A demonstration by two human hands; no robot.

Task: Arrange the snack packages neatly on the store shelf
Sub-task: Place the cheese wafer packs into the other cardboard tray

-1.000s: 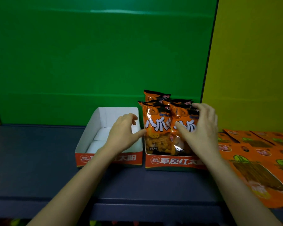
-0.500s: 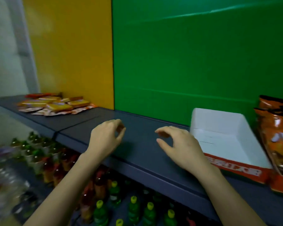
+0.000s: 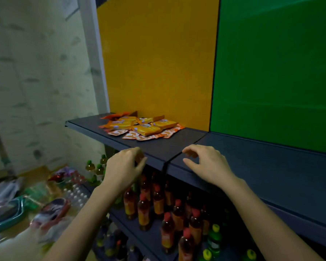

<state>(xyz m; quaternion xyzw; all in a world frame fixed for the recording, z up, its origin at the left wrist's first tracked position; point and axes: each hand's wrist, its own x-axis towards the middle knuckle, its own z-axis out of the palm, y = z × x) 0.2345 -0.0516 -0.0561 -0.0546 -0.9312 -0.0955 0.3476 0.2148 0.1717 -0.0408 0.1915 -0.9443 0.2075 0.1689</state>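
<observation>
Both hands are empty, fingers loosely curled: left hand and right hand hover at the front edge of the dark shelf. The snack packets lie in a messy heap further back by the yellow panel. Bottles fill the shelf below.

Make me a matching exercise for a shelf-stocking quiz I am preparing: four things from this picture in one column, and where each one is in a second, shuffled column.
Things:
1. snack packets
2. red-capped bottles
3. left hand
4. right hand

Places:
A. on the lower shelf
B. over the shelf section in front of the green panel
C. piled flat before the yellow panel
D. at the front edge of the shelf section in front of the yellow panel

Pairs: 1-C, 2-A, 3-D, 4-B
</observation>
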